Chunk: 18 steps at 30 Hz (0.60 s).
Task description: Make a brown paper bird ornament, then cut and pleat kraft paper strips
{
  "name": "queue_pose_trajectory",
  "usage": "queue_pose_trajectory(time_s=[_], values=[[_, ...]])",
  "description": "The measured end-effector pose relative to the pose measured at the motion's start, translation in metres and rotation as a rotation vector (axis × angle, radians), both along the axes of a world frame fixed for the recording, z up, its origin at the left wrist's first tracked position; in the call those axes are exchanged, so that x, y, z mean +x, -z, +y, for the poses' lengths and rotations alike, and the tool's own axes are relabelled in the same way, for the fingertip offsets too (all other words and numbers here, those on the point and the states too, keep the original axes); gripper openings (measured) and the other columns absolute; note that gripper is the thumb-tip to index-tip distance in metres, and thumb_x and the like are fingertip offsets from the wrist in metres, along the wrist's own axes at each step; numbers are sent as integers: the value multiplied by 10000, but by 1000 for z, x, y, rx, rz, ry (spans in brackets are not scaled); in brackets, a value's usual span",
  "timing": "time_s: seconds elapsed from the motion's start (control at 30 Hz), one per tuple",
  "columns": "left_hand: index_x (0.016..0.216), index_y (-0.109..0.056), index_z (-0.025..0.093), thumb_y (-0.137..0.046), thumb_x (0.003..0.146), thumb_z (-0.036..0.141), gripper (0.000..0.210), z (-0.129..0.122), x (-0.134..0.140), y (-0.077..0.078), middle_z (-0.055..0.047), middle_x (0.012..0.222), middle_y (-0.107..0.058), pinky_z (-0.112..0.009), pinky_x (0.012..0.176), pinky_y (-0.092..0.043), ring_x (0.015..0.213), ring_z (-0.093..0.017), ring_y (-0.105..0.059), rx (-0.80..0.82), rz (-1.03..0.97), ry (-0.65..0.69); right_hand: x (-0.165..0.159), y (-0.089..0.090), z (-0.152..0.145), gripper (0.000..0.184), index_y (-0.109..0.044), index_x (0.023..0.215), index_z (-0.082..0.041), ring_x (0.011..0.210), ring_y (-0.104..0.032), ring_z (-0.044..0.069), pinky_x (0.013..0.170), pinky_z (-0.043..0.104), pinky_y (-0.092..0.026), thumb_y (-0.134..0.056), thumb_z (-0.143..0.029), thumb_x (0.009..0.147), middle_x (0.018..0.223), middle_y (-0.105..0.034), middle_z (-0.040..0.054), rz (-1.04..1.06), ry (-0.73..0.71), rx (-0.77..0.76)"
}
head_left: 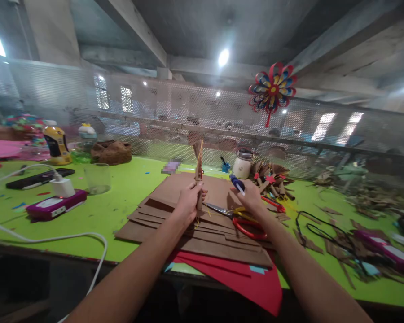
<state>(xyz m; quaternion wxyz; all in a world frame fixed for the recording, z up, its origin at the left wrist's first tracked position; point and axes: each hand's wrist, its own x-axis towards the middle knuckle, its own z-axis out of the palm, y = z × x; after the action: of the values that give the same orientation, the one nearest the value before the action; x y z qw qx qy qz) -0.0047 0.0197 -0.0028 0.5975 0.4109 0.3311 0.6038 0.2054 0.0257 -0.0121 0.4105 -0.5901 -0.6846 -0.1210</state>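
Left hand [190, 197] pinches a brown-paper bundle [199, 175]; right hand [251, 196] grips a blue-white pen-like tool [237, 184] — sweeping low could knock the near scissors [229, 214].

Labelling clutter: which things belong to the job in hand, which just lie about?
Job, likely:
brown paper bundle in left hand
blue tool in right hand
brown sheets
scissors

Likely unrelated:
yellow bottle
clear cup
white plug
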Motion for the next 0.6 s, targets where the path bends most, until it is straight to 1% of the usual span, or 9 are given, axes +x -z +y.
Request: queue_pose_trajectory(time_s=[0.1, 0.17, 0.23, 0.3, 0.33, 0.47, 0.5, 0.53, 0.6], values=[[734, -561, 129, -646, 717, 310, 201, -1, 1, 3, -6, 604, -575, -178, 496, -395, 504, -63, -488, 8, 3, 58, 5, 12, 11, 280, -656, 903, -119, 771, -582, 214, 709, 304, -430, -580, -306, 709, 853, -663, 107, -20, 29, -100], [720, -562, 130, -655, 706, 336, 226, -2, 2, 5, -8, 618, -576, -180, 490, -394, 511, -67, -489, 12, 19, 73, 5, 16, 16, 222, -659, 841, -134, 710, -575, 188, 656, 271, -423, -569, -282, 703, 785, -663, 79, -23, 23, -166], [709, -563, 131, -657, 703, 356, 245, -2, 2, 7, -10, 622, -572, -184, 486, -393, 517, -71, -489, 14, 36, 85, 2, 19, 20, 174, -655, 779, -134, 680, -565, 171, 631, 248, -415, -569, -256, 690, 727, -656, 61, -26, 0, -189], [711, -565, 129, -657, 703, 361, 250, -3, 2, 8, -9, 617, -565, -186, 491, -395, 516, -71, -486, 20, 43, 108, -1, 22, 23, 166, -653, 781, -127, 721, -569, 174, 662, 246, -422, -584, -214, 657, 758, -664, 63, -43, -50, -178], [718, -566, 128, -657, 703, 359, 248, -3, 3, 8, -7, 612, -562, -185, 495, -395, 515, -69, -484, 24, 44, 124, -3, 23, 26, 198, -654, 813, -125, 760, -574, 182, 694, 255, -429, -595, -189, 635, 806, -671, 70, -50, -77, -171], [733, -560, 124, -655, 701, 363, 259, -6, 4, 8, -1, 596, -556, -178, 502, -375, 514, -67, -483, 33, 63, 173, -8, 26, 30, 418, -646, 971, -126, 944, -571, 229, 857, 333, -421, -600, -80, 559, 1029, -654, 117, -63, -118, -146], [730, -554, 125, -651, 699, 372, 268, -7, 4, 7, -2, 597, -558, -179, 503, -371, 519, -69, -486, 34, 76, 179, -10, 24, 29, 424, -644, 985, -126, 971, -565, 237, 880, 352, -413, -591, -77, 568, 1049, -649, 123, -59, -107, -131], [729, -550, 126, -647, 696, 383, 277, -8, 5, 6, -4, 603, -563, -182, 508, -370, 526, -74, -490, 37, 92, 185, -11, 21, 27, 387, -647, 976, -124, 974, -567, 240, 884, 366, -414, -582, -97, 596, 1039, -651, 126, -29, -92, -105], [740, -546, 131, -636, 691, 396, 284, -11, 6, 5, -6, 615, -573, -190, 521, -370, 541, -82, -497, 54, 128, 189, -17, 9, 20, 248, -658, 902, -119, 884, -594, 231, 822, 370, -446, -556, -194, 688, 930, -669, 118, 122, -72, -15]])
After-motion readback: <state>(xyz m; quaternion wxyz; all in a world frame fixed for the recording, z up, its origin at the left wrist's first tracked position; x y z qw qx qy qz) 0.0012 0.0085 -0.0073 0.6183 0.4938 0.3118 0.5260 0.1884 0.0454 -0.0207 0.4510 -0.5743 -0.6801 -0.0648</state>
